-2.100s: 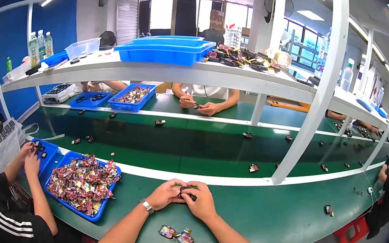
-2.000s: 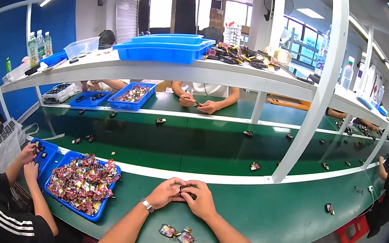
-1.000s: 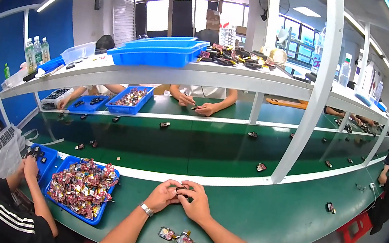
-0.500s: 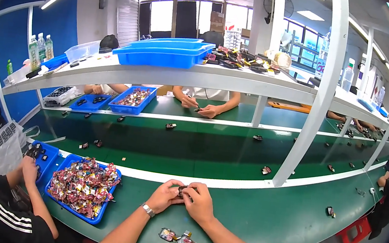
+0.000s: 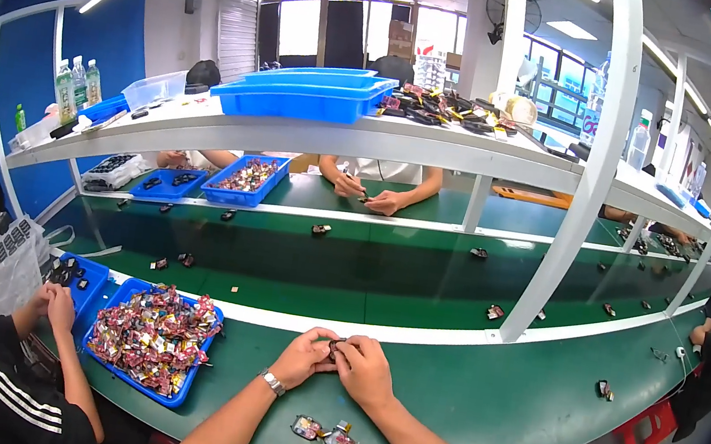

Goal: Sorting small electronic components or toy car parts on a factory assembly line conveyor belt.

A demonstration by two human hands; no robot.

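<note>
My left hand (image 5: 305,362), with a metal watch (image 5: 272,383) on its wrist, and my right hand (image 5: 362,372) meet above the green bench. Their fingers are closed on a small dark part (image 5: 334,347) between them, mostly covered by the fingertips, so its exact kind does not show. On the bench between my forearms lie two small electronic assemblies, one on the left (image 5: 307,428) and one on the right (image 5: 339,439), with silvery and red pieces and yellow tabs. To the left of my hands stands a blue tray (image 5: 183,393) heaped with similar small red and silver pieces.
Close on the left sits a co-worker (image 5: 16,374) beside another blue tray (image 5: 96,276) with black parts. Beyond a white rail (image 5: 269,317) runs a green belt (image 5: 345,298) carrying scattered small parts. A white post (image 5: 571,189) and an overhead shelf (image 5: 438,155) stand ahead.
Parts on the belt have shifted slightly to the right. The co-worker on the left has brought both hands together near the black parts. My hands keep their grip, with slight finger movement.
</note>
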